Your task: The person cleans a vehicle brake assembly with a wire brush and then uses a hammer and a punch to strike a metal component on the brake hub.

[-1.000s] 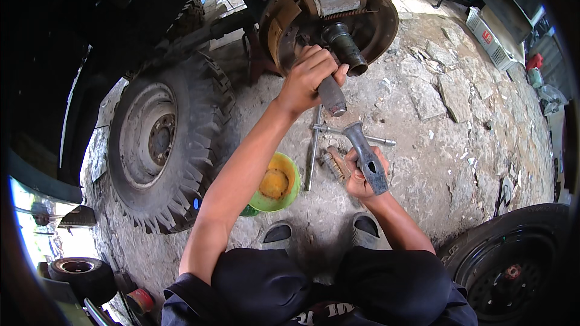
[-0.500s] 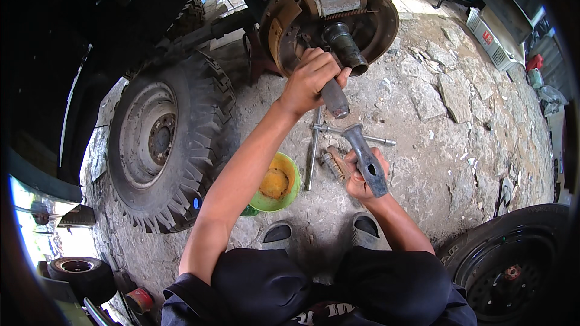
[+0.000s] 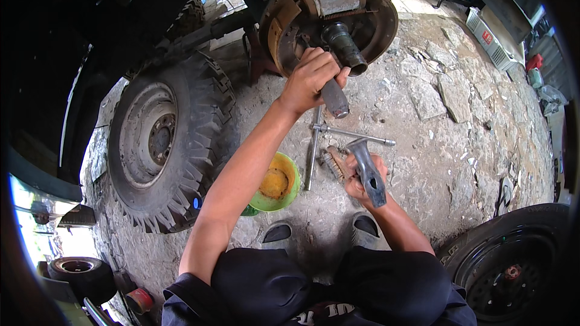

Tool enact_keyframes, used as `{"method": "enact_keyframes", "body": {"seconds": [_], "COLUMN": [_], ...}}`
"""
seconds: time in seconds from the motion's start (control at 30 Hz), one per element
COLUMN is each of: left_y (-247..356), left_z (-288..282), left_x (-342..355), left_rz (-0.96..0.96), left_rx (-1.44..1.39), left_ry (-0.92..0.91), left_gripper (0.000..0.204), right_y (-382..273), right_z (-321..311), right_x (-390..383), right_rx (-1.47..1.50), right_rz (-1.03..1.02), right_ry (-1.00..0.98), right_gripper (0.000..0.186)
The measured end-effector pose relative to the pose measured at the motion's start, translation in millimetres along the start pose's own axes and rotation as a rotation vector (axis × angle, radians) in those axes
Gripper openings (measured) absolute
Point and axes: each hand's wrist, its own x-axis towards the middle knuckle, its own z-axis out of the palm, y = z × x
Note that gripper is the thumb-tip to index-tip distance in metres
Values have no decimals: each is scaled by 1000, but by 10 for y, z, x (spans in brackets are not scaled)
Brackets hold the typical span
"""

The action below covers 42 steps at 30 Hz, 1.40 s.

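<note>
The left hand (image 3: 312, 79) is wrapped tightly around a tool with a thick dark grey handle (image 3: 335, 100), whose blunt end points down toward the right hand (image 3: 361, 180). Its other end reaches up among the parts of a round, rusty brown metal brake assembly (image 3: 270, 36), just beyond the left hand; the contact there is hidden. A dark cylindrical metal spindle (image 3: 344, 48) juts out beside those fingers. The right hand, lower, is closed on a dark grey steel hammer (image 3: 374, 188), head uppermost. Just left of the right hand are a wooden-backed bristle brush (image 3: 332, 164) and a silver cross-shaped wheel wrench (image 3: 312, 163); farther left, a yellow-green plastic bowl (image 3: 293, 188).
</note>
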Motion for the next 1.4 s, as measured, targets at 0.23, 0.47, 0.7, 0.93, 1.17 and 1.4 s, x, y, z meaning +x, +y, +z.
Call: {"method": "enact_keyframes", "body": {"seconds": [0.23, 0.47, 0.7, 0.93, 1.17, 1.4], "left_y": [7, -9, -5, -19, -4, -6], "left_z": [22, 35, 8, -33, -16, -6], "left_x": [23, 10, -25, -41, -30, -49], "left_rz": [17, 1, 5, -10, -9, -30], "left_rx": [-4, -15, -7, 14, 7, 25], "left_ry": [19, 8, -7, -31, -19, -30], "left_gripper": [21, 22, 22, 23, 21, 21], "right_y": [40, 7, 10, -25, 45, 95], "right_z": [-35, -37, 2, 12, 31, -18], "right_x": [-125, -64, -113, -62, -168, -275], "right_rx": [-168, -153, -7, 39, 92, 48], "right_rz": [15, 94, 311, 331, 301, 305], "right_ry": [-26, -48, -6, -43, -9, -128], "right_gripper": [26, 26, 14, 15, 16, 24]}}
